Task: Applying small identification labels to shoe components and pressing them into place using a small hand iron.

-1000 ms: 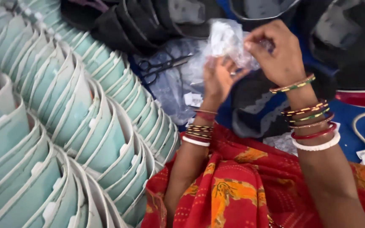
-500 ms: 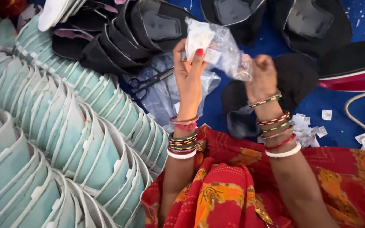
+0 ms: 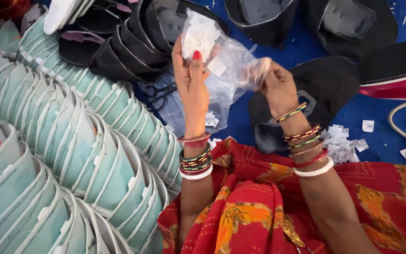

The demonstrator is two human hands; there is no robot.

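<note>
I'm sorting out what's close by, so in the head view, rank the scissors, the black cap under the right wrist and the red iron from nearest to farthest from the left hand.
1. Scissors: just left of the left hand, on the blue floor.
2. Black cap: to the right, under the right wrist.
3. Red iron: far right edge.

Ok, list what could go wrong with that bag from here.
1. The left hand and right hand hold the thin clear bag up between them; if it slips or tears, the small white tags inside could spill onto the blue cloth, where loose white tags already lie.
2. The scissors lie just below the bag; lowering it there might snag the plastic.
</note>
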